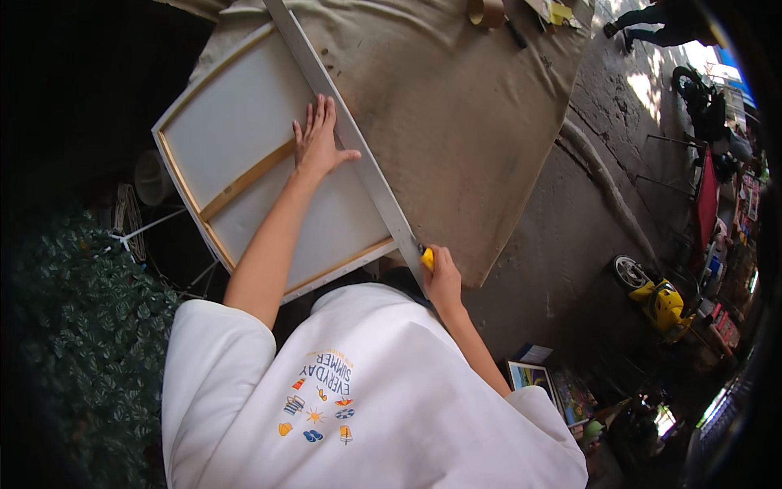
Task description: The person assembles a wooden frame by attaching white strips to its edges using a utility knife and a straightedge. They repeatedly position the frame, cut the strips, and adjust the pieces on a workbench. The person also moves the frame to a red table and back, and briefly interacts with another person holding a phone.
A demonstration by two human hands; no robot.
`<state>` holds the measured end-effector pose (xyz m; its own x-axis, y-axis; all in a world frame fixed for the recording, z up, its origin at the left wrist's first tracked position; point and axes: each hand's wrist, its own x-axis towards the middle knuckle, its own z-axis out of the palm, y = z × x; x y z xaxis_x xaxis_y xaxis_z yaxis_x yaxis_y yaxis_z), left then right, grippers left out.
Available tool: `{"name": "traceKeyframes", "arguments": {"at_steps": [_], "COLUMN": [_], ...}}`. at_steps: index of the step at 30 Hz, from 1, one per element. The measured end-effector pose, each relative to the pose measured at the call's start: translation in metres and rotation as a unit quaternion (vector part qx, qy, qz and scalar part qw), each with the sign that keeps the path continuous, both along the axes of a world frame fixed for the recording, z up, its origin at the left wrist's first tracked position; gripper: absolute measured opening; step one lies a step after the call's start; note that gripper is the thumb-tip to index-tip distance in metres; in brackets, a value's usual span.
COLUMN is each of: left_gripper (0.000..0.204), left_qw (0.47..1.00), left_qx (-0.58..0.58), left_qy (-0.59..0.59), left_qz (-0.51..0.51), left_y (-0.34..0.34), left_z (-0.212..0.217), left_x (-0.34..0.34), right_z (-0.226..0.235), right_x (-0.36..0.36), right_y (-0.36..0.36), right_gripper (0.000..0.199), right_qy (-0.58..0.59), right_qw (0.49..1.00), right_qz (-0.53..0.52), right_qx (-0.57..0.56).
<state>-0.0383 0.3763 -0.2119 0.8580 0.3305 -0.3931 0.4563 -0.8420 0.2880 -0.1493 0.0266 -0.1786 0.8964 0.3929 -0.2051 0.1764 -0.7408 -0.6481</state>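
Observation:
A stretched canvas (236, 102) lies face down in front of me, with its white back and wooden stretcher bars showing. Along its right side runs a long, flat grey straightedge (389, 210), slanting from the far edge toward my body. My left hand (318, 147) presses on the canvas back and the straightedge, fingers spread and thumb out across the bar. At the near end of the straightedge, my right hand (444, 279) is closed around a yellow utility knife (427, 257). The knife's tip sits beside the bar's right edge; its blade is too small to make out.
Beige cloth (464, 122) covers the work surface. A brown roll (486, 11) and a dark-handled tool (516, 34) lie at its far side. Green foliage (106, 326) stands at left. Rightward are a yellow motorbike (664, 306), a framed picture (533, 381) and a person (652, 28).

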Motion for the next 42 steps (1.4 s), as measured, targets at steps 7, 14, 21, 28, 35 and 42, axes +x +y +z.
{"name": "traceKeyframes", "arguments": {"at_steps": [7, 14, 21, 28, 35, 42], "left_gripper": [0.092, 0.051, 0.034, 0.032, 0.033, 0.035], "left_qw": [0.981, 0.988, 0.989, 0.973, 0.933, 0.904], "left_qx": [0.096, 0.127, 0.128, 0.176, 0.223, 0.246], "left_qy": [-0.134, -0.081, -0.067, -0.148, -0.223, -0.195], "left_qz": [0.101, 0.041, -0.037, 0.011, 0.173, 0.291], "left_y": [0.057, 0.124, 0.116, 0.084, 0.000, -0.058], "left_z": [-0.020, -0.019, -0.006, 0.041, 0.077, 0.071], "left_x": [-0.097, -0.161, -0.163, -0.190, -0.202, -0.172], "right_z": [-0.019, 0.007, 0.020, -0.003, -0.016, 0.015], "right_x": [-0.011, 0.037, 0.154, 0.277, 0.366, 0.412], "right_y": [0.019, -0.022, -0.084, -0.096, -0.102, -0.106], "right_gripper": [0.041, 0.034, 0.031, 0.027, 0.028, 0.028], "right_qy": [-0.098, -0.125, -0.196, -0.258, -0.248, -0.238], "right_qw": [0.989, 0.991, 0.976, 0.954, 0.945, 0.943], "right_qz": [0.025, -0.015, 0.050, 0.141, 0.207, 0.218], "right_qx": [-0.110, -0.053, -0.085, -0.063, -0.053, -0.076]}}
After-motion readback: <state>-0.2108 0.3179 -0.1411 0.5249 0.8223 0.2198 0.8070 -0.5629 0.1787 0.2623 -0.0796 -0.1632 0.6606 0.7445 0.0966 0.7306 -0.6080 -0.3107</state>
